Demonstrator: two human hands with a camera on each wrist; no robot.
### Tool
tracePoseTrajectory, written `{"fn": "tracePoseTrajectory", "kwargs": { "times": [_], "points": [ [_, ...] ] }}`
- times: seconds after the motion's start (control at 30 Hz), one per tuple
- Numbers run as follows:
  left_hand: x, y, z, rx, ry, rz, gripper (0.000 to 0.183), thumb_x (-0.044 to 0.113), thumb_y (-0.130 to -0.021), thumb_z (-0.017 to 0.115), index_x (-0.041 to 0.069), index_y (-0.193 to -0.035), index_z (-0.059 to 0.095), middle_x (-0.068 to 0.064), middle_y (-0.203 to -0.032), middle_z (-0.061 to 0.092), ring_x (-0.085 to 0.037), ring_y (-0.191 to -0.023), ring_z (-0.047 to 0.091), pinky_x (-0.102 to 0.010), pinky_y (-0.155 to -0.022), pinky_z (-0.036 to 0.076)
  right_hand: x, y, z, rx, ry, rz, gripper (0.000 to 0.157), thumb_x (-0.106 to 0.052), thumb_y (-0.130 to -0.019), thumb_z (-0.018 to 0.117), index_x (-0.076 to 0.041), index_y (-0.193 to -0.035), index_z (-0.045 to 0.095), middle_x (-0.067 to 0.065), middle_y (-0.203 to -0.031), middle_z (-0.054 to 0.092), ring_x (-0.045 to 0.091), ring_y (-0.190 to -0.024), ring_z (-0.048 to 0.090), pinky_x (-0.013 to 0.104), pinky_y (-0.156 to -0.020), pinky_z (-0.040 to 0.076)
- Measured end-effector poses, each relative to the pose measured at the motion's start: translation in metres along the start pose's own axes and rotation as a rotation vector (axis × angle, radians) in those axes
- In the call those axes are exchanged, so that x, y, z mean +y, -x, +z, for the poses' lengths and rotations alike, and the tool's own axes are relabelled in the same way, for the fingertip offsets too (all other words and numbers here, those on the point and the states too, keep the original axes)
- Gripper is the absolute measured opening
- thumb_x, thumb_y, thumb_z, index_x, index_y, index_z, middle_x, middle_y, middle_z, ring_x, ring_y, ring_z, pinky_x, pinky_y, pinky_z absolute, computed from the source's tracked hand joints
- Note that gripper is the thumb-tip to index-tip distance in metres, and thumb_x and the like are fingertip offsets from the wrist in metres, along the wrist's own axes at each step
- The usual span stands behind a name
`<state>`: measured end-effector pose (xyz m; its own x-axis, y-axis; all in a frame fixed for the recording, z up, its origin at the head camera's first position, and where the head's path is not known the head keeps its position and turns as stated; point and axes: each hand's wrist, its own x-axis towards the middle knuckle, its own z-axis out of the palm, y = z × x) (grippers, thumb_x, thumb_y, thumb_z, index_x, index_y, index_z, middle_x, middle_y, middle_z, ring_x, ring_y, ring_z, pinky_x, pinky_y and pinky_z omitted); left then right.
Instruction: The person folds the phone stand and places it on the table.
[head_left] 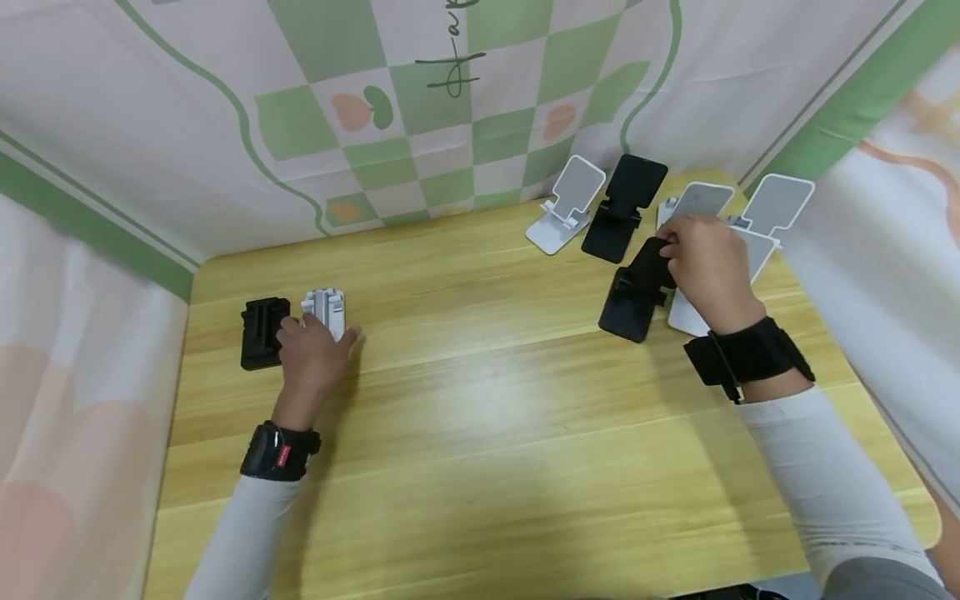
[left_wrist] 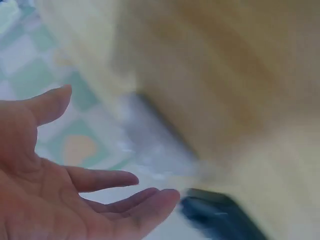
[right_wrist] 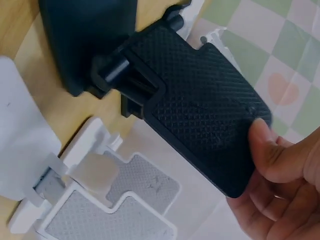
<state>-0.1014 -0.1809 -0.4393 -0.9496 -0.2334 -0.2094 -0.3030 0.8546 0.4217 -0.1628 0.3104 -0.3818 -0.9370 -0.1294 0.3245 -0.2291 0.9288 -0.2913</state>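
Bordering the held black stand (head_left: 632, 307) is wide tabletop (head_left: 480, 400)

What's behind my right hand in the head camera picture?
Parts of three white stands show around your right hand, which grips a black stand. Whatever the hand itself covers cannot be seen.

The worktop (head_left: 480, 475) looks like pale wood or wood-grain laminate, smooth, with a soft sheen near its middle. Toward its far right corner, a black stand (right_wrist: 195, 110) seems to be plastic, its plate matt and roughened by a fine raised grid inside a smoother rim. The white stand (right_wrist: 107, 220) beside it pairs smooth, plastic-looking edges with a grey, finely textured pad. Near the left edge, the folded black stand (head_left: 262, 333) appears matt. Beyond the far edge hangs printed, matt cloth (head_left: 510, 92).
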Motion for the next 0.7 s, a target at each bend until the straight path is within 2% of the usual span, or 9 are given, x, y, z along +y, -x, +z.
{"fn": "tracePoseTrajectory", "kwargs": {
  "times": [0.07,0.17,0.27,0.37,0.47,0.57,0.63,0.7],
  "points": [
    [0.012,0.010,-0.004,-0.011,0.013,0.049,0.087,0.042,-0.104,0.056,-0.025,-0.149,0.023,-0.048,-0.147,0.025,-0.061,-0.135,0.032,-0.069,-0.105,0.042,-0.003,0.000,-0.003,0.029,-0.010,-0.024,0.020,0.015,-0.093,0.053,0.010,-0.100,0.072,0.030,-0.098,0.070,0.046,-0.088,0.065,0.058,-0.070,0.053],
    [0.033,0.028,-0.009,-0.053,0.129,0.130,0.082,0.041,-0.106,0.052,-0.016,-0.155,0.021,-0.040,-0.159,0.020,-0.055,-0.146,0.028,-0.066,-0.113,0.038,-0.014,0.000,-0.010,0.081,-0.038,-0.073,0.018,0.014,-0.095,0.056,0.009,-0.100,0.072,0.028,-0.096,0.069,0.046,-0.089,0.064,0.057,-0.074,0.053],
    [0.055,0.047,-0.012,-0.104,0.249,0.194,0.075,0.041,-0.107,0.051,-0.008,-0.158,0.025,-0.031,-0.161,0.026,-0.048,-0.145,0.035,-0.061,-0.115,0.040,-0.032,0.000,-0.021,0.113,-0.076,-0.120,0.015,0.013,-0.095,0.059,0.009,-0.099,0.072,0.025,-0.094,0.069,0.044,-0.090,0.062,0.055,-0.079,0.052],
    [0.076,0.065,-0.010,-0.132,0.334,0.242,0.067,0.038,-0.107,0.052,-0.002,-0.158,0.032,-0.024,-0.156,0.037,-0.042,-0.136,0.048,-0.056,-0.108,0.049,-0.052,0.002,-0.031,0.113,-0.105,-0.157,0.012,0.012,-0.094,0.063,0.009,-0.099,0.073,0.024,-0.093,0.069,0.042,-0.090,0.061,0.052,-0.081,0.051],
    [0.095,0.079,-0.002,-0.170,0.443,0.285,0.057,0.032,-0.107,0.053,0.000,-0.154,0.041,-0.018,-0.147,0.048,-0.035,-0.127,0.058,-0.048,-0.102,0.055,-0.069,0.006,-0.039,0.105,-0.129,-0.190,0.011,0.012,-0.093,0.066,0.009,-0.099,0.073,0.023,-0.094,0.070,0.040,-0.090,0.061,0.050,-0.081,0.051],
    [0.111,0.090,0.012,-0.232,0.549,0.319,0.051,0.026,-0.108,0.053,0.001,-0.151,0.045,-0.014,-0.141,0.056,-0.029,-0.124,0.061,-0.044,-0.103,0.055,-0.085,0.011,-0.045,0.105,-0.150,-0.239,0.011,0.013,-0.092,0.066,0.008,-0.098,0.073,0.021,-0.093,0.070,0.038,-0.089,0.061,0.047,-0.080,0.052],
    [0.121,0.095,0.023,-0.286,0.603,0.324,0.051,0.026,-0.108,0.053,0.001,-0.152,0.044,-0.012,-0.138,0.060,-0.027,-0.123,0.063,-0.043,-0.103,0.055,-0.095,0.014,-0.048,0.109,-0.168,-0.285,0.012,0.014,-0.091,0.065,0.008,-0.098,0.073,0.020,-0.092,0.070,0.037,-0.089,0.061,0.046,-0.082,0.052],
    [0.129,0.100,0.032,-0.368,0.673,0.319,0.054,0.028,-0.109,0.052,0.000,-0.153,0.041,-0.016,-0.137,0.062,-0.029,-0.121,0.064,-0.044,-0.103,0.055,-0.106,0.018,-0.051,0.107,-0.181,-0.331,0.012,0.014,-0.091,0.066,0.007,-0.097,0.073,0.018,-0.092,0.070,0.035,-0.087,0.060,0.044,-0.082,0.051]
  ]
}}
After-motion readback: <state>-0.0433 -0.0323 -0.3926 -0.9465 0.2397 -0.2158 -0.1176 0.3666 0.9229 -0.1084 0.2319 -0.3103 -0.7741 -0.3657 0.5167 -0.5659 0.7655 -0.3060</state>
